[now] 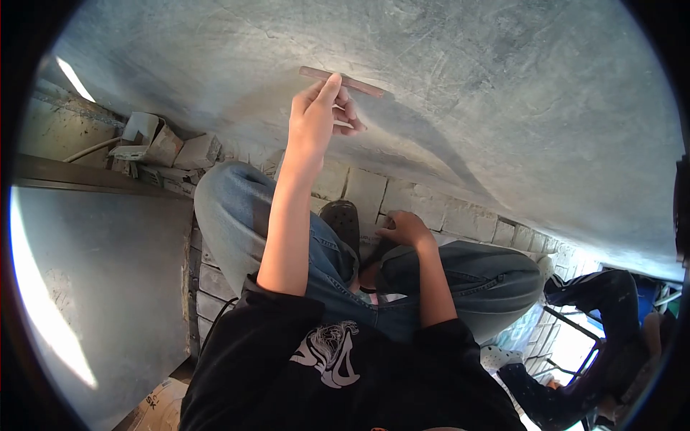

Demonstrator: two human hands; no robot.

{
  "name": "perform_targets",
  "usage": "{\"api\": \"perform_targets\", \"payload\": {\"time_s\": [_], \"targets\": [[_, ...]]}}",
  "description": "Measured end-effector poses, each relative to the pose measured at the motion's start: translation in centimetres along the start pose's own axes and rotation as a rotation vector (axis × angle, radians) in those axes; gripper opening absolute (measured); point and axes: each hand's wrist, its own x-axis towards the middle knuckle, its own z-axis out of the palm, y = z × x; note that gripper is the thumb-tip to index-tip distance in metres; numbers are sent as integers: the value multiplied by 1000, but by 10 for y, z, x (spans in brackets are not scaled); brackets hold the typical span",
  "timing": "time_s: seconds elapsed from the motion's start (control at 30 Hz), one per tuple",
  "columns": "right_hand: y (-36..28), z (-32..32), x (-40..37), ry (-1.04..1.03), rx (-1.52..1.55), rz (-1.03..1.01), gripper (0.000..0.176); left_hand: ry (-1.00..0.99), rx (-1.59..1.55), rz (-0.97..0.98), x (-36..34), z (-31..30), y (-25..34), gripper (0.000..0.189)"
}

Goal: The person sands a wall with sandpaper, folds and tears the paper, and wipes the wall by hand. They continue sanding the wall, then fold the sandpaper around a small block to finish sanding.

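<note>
A thin reddish-brown bar (366,88) lies flat against a large grey, scuffed surface (503,93). My left hand (320,115) pinches the bar near its middle, thumb on top and the other fingers curled below. Lower down, my right hand (407,228) hangs by my bent knee, above a dark perforated shoe (341,217); its fingers are apart and nothing shows in them.
Broken blocks (194,152) are piled at the left, above a grey panel (108,266). Pale bricks (413,205) cover the ground beneath the grey surface. At the lower right, a person in dark clothes (618,294) is beside a black metal frame (575,323).
</note>
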Motion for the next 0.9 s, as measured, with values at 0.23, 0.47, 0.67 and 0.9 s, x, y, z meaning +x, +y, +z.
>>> {"api": "perform_targets", "payload": {"time_s": [0.23, 0.47, 0.67, 0.9], "targets": [[-18, -4, 8, -36, 11, -95, 42, -258, -12, -166, -13, 41, -47, 37], [4, 2, -1, 14, -64, -6, 41, 78, 37, 27, 2, -9, 10, 35], [-16, -2, 10, -20, -7, -46, 40, -17, 48, 12, -2, 2, -15, 35], [-10, 6, 5, -29, 56, -104, 40, -124, -121, -62, -10, 39, -43, 34]]}}
